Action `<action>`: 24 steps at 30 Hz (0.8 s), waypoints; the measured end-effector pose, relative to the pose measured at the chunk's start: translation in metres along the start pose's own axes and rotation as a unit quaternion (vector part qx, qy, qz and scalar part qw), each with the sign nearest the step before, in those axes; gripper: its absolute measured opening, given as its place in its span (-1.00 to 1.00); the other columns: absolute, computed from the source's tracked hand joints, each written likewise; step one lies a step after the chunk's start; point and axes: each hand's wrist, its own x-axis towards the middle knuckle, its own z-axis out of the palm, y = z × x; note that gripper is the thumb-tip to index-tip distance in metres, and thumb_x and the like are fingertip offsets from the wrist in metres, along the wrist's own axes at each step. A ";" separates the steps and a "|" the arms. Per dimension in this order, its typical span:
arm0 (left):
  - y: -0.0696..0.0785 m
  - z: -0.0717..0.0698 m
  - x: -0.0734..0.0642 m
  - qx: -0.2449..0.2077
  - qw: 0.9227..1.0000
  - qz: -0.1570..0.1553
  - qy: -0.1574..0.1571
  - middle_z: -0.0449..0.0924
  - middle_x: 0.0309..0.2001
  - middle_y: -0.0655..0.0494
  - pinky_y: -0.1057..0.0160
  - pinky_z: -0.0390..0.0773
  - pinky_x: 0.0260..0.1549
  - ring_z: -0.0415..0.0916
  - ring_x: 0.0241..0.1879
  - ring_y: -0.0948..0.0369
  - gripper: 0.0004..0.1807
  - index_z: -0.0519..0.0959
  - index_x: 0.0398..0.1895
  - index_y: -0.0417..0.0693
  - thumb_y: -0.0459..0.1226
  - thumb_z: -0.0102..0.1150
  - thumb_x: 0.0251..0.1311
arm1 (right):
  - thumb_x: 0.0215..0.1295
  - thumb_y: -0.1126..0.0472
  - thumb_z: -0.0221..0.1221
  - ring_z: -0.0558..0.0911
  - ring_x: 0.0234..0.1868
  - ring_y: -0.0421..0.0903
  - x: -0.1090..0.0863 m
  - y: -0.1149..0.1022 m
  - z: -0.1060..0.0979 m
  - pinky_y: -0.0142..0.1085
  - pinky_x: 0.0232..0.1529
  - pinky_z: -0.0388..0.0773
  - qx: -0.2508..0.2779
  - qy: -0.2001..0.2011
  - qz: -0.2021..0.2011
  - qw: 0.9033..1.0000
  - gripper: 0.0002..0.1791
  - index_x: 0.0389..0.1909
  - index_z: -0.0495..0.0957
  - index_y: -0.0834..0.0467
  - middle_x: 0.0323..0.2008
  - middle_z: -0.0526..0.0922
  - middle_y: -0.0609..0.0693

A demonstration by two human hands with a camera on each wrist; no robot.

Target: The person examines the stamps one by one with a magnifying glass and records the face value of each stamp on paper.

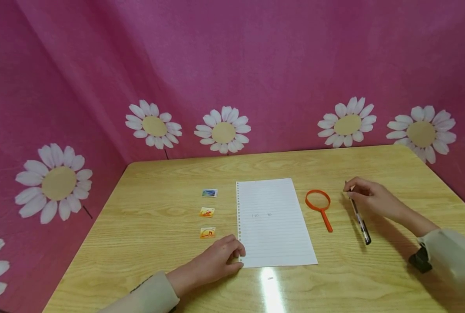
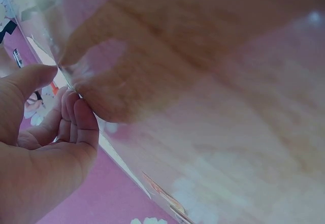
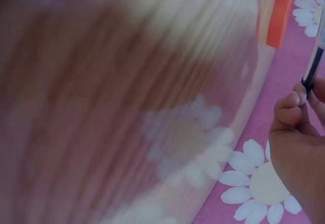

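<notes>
My left hand (image 1: 221, 257) rests at the lower left corner of a lined, hole-punched sheet of paper (image 1: 273, 239). Its fingertips touch the edge there, with thumb and fingers apart in the left wrist view. Two small pencilled marks show near the middle of the page. On the right, my right hand (image 1: 377, 201) pinches a pen (image 1: 360, 219) near one end; the pen slants with its dark end towards me. The right wrist view shows thumb and fingers on the pen's dark part (image 3: 312, 67). Left of the pen lies an orange magnifying glass (image 1: 324, 216).
Three stamps form a column left of the paper: a blue one (image 1: 210, 193), an orange and yellow one (image 1: 207, 212) and another orange one (image 1: 207, 232). The wooden table (image 1: 158, 217) meets a pink curtain (image 1: 256, 65) with daisies at its back and left.
</notes>
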 end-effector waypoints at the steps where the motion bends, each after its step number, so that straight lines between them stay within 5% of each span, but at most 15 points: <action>1: 0.000 0.000 0.000 0.000 1.000 0.000 0.000 0.41 -0.31 0.18 0.51 0.42 -0.25 0.32 -0.29 0.42 -0.87 0.54 -0.22 -0.11 -0.31 0.28 0.22 | 0.43 0.30 0.07 0.41 -0.50 -0.23 0.001 0.001 0.000 -0.32 -0.53 0.34 -0.008 -0.005 0.002 1.000 -0.90 -0.13 0.51 0.23 -0.43 0.54 -0.01; 24: 0.000 -0.001 -0.001 0.000 1.000 -0.002 -0.006 0.41 -0.30 0.18 0.50 0.42 -0.25 0.33 -0.29 0.41 -0.86 0.54 -0.21 -0.10 -0.29 0.28 0.22 | 0.36 0.35 0.14 0.21 -0.59 -0.40 0.011 0.016 0.013 -0.43 -0.53 0.19 -0.152 -0.060 -0.050 0.985 -0.88 -0.19 0.50 0.07 -0.62 0.35 -0.19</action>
